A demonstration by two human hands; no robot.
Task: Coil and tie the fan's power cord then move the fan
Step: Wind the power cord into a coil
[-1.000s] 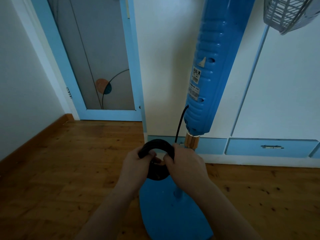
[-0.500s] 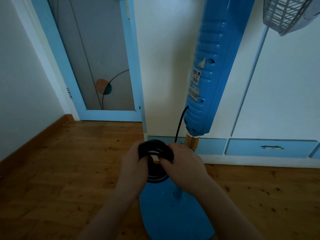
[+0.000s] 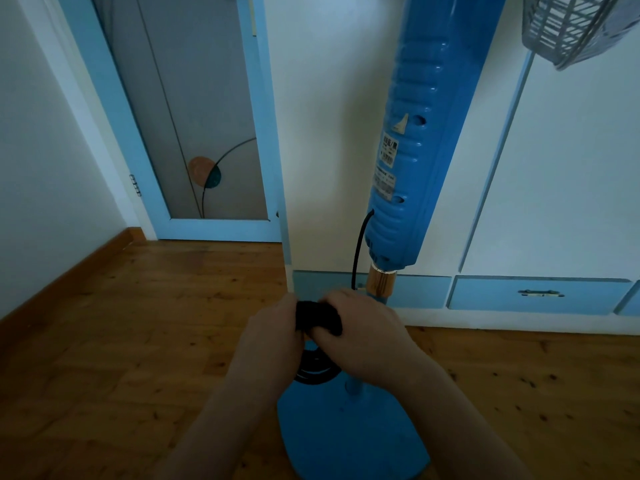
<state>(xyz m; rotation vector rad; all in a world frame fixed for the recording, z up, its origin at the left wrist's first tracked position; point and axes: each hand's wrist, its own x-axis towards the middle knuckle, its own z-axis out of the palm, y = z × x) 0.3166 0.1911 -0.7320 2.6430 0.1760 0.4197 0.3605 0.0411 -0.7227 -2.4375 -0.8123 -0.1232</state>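
Cord: the black power cord (image 3: pixel 318 318) is squeezed into a tight dark bunch between the two hands, just in front of the fan's pole.
Left hand: the left hand (image 3: pixel 273 329) grips the bunch's left end, fingers curled round it.
Right hand: the right hand (image 3: pixel 362 337) clamps the right end, fingers wrapped over the top; the two hands sit close together, nearly touching below the bunch.
Hanging loops: round, smooth cord loops (image 3: pixel 313 374) sag beneath the hands, above the fan's base.
Lead strand: a single thin strand (image 3: pixel 358 251) rises from behind the right hand to the column's lower left edge.
Fan column: the fan column (image 3: pixel 415 140) is glossy blue plastic, ribbed, with holes and printed stickers.
Collar: a wood-grain collar (image 3: pixel 381 283) sits under the column, above a slim blue pole.
Base: the base (image 3: pixel 346 438) is flat, rounded, matte blue, resting on the floor.
Grille: a grey slatted grille (image 3: pixel 568 26) shows at the upper right.
Floor: the floor (image 3: pixel 138 341) is knotty brown wood planks.
Drawer: a blue drawer (image 3: pixel 540 295) with a metal handle stands behind.
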